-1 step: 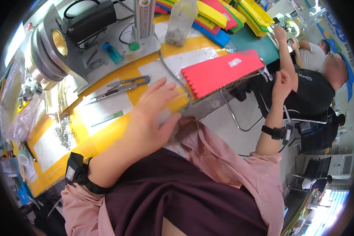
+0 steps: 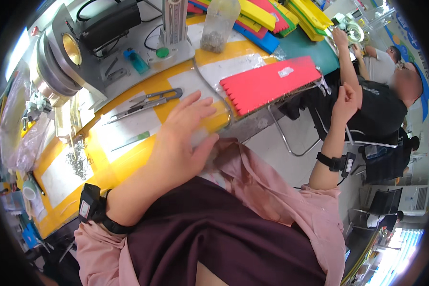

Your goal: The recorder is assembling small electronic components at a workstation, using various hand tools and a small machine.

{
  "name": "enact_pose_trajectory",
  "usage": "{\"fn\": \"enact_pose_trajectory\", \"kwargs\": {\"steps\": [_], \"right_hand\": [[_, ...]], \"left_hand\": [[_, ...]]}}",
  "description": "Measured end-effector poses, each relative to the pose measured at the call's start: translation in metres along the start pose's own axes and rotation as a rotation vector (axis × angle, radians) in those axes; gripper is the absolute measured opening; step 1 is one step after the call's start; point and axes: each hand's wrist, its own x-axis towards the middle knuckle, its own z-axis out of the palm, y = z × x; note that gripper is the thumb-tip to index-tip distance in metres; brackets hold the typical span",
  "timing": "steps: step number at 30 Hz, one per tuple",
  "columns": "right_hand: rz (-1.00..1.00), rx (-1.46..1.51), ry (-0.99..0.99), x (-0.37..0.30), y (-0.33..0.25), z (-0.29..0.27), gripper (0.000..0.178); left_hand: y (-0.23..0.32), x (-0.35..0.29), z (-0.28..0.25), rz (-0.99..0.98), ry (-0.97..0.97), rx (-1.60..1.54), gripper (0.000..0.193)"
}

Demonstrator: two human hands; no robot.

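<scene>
My left hand (image 2: 178, 140) hovers over the near edge of the yellow-covered bench, its fingers spread, with nothing visible in the grip. Beyond it lie a pair of thread snips (image 2: 152, 98) and tweezers (image 2: 131, 112), with a thin green-handled tool (image 2: 136, 139) nearer. Off to the right, my right hand (image 2: 345, 102) is raised with fingers curled and pressed together; whatever they hold, if anything, cannot be made out. Nearest to it is a red board (image 2: 271, 86) with a notched left edge, a white label and a clear clip (image 2: 323, 85) at its right end.
A polishing-wheel-like machine (image 2: 55, 66) and a black motor (image 2: 109, 28) stand at back left. A plastic bottle (image 2: 219, 28) holds small pieces. Stacked coloured boards (image 2: 257, 19) lie behind. Small metal parts (image 2: 78, 159) are heaped left. A seated person (image 2: 376, 109) works at right.
My right hand and the red board appear very slightly shifted in the picture. My left hand keeps its open shape and nearly the same place.
</scene>
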Motion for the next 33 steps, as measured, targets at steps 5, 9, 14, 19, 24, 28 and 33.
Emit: {"fn": "enact_pose_trajectory", "kwargs": {"steps": [5, 9, 14, 19, 24, 28, 33], "right_hand": [[-0.082, 0.134, -0.217, -0.112, -0.115, 0.023, 0.007], [-0.376, 0.379, -0.915, -0.227, -0.15, 0.037, 0.013], [0.06, 0.483, -0.88, -0.301, -0.139, 0.047, 0.007], [0.246, 0.551, -0.876, -0.331, -0.122, 0.05, 0.004], [0.61, 0.5, -0.782, -0.353, -0.095, 0.052, 0.01], [0.601, 0.556, -0.753, -0.352, -0.096, 0.056, 0.01], [0.523, 0.447, -0.797, -0.355, -0.089, 0.058, 0.011]], "left_hand": [[0.007, 0.006, 0.009, -0.02, -0.127, 0.098, 0.044], [0.0, 0.024, 0.028, 0.078, -0.238, 0.25, 0.049], [-0.01, 0.036, 0.045, 0.18, -0.354, 0.388, 0.054], [-0.013, 0.039, 0.039, 0.262, -0.432, 0.541, 0.057], [-0.01, 0.044, 0.043, 0.291, -0.429, 0.547, 0.062], [-0.012, 0.05, 0.05, 0.329, -0.401, 0.532, 0.067], [-0.01, 0.051, 0.05, 0.328, -0.427, 0.559, 0.066]]}}
